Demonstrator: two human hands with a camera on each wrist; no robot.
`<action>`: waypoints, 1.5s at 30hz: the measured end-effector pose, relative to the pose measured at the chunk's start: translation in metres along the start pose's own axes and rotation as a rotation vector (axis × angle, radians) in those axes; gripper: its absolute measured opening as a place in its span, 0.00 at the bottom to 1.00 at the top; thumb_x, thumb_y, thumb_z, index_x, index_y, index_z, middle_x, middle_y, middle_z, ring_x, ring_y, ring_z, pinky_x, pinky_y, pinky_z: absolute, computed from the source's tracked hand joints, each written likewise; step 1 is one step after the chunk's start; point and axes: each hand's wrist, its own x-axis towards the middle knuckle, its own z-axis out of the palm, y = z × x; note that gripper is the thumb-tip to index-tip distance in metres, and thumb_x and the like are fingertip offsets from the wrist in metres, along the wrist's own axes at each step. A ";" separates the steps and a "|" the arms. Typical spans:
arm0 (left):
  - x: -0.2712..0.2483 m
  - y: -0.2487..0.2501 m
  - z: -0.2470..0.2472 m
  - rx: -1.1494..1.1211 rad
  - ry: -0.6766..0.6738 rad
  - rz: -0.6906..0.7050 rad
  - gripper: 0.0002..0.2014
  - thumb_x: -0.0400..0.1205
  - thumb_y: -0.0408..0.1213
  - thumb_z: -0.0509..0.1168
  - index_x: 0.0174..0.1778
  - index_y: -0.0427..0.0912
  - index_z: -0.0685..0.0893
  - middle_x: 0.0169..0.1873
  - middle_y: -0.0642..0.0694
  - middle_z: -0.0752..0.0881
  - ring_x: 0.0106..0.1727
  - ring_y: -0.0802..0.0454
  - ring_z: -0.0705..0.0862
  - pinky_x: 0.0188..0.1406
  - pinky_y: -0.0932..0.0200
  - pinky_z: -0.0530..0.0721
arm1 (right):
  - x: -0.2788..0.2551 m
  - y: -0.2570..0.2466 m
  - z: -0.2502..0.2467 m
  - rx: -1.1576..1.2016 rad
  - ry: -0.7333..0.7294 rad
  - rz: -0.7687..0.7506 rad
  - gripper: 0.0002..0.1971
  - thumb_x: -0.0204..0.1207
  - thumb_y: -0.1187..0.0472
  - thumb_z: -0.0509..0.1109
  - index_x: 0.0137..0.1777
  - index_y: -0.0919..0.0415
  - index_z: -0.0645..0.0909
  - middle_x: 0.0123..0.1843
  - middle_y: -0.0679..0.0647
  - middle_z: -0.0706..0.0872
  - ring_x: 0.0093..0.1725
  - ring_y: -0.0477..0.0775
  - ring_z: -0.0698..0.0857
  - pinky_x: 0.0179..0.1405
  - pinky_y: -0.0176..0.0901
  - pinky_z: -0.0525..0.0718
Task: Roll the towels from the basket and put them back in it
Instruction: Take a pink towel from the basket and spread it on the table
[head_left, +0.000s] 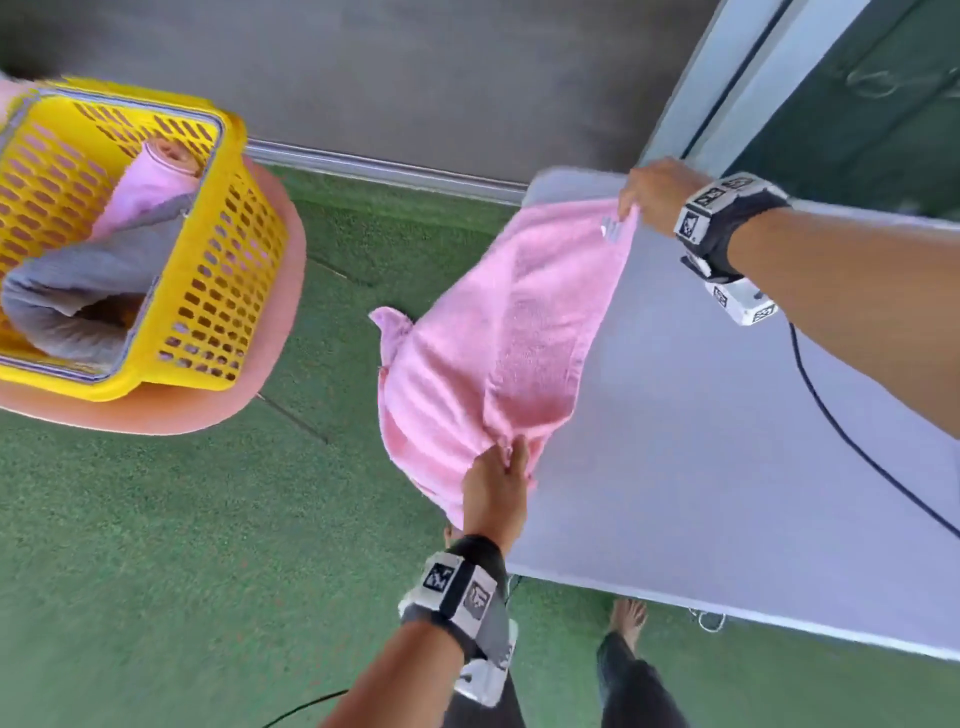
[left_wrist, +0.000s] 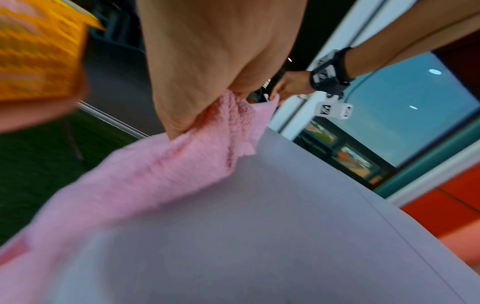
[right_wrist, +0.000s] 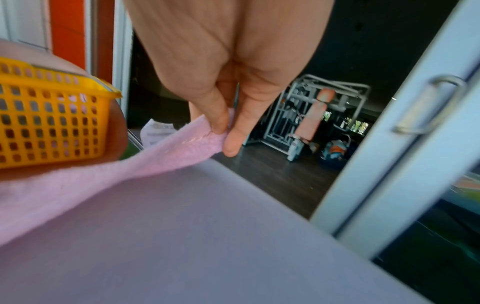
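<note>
A pink towel (head_left: 498, 332) hangs stretched over the left edge of the white table (head_left: 727, 441), partly on it and partly off. My left hand (head_left: 501, 467) grips its bunched near end; the left wrist view shows the pink towel (left_wrist: 161, 168) gathered under that hand. My right hand (head_left: 636, 200) pinches the far corner, and the right wrist view shows its fingers (right_wrist: 221, 123) closed on the pink towel (right_wrist: 155, 160) edge. The yellow basket (head_left: 228, 249) stands at the left on a pink stool (head_left: 280, 322), holding a rolled pink towel (head_left: 150, 182) and a grey towel (head_left: 88, 291).
Green turf floor (head_left: 182, 545) lies between the stool and the table. A black cable (head_left: 852, 447) crosses the tabletop at the right. A white sliding door frame (head_left: 727, 78) stands behind the table. My bare foot (head_left: 626, 621) is under the table's near edge.
</note>
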 end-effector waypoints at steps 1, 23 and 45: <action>-0.003 0.005 0.032 0.029 -0.027 0.027 0.17 0.86 0.49 0.56 0.40 0.42 0.81 0.27 0.54 0.78 0.28 0.58 0.78 0.28 0.69 0.77 | -0.013 0.028 0.015 -0.009 -0.007 0.029 0.17 0.74 0.77 0.61 0.54 0.63 0.88 0.62 0.68 0.82 0.65 0.70 0.77 0.69 0.54 0.72; -0.066 0.053 0.304 0.990 -0.253 0.523 0.46 0.72 0.69 0.62 0.83 0.59 0.49 0.84 0.41 0.40 0.84 0.44 0.37 0.77 0.32 0.35 | -0.207 0.273 0.193 0.293 -0.067 0.143 0.40 0.78 0.31 0.54 0.84 0.44 0.42 0.86 0.54 0.36 0.83 0.65 0.35 0.76 0.76 0.39; -0.066 0.057 0.327 1.124 -0.319 0.495 0.59 0.63 0.79 0.57 0.80 0.61 0.29 0.78 0.37 0.23 0.78 0.33 0.25 0.72 0.24 0.31 | -0.222 0.303 0.193 0.307 -0.257 0.118 0.50 0.61 0.14 0.45 0.77 0.31 0.25 0.78 0.40 0.19 0.77 0.59 0.20 0.73 0.71 0.24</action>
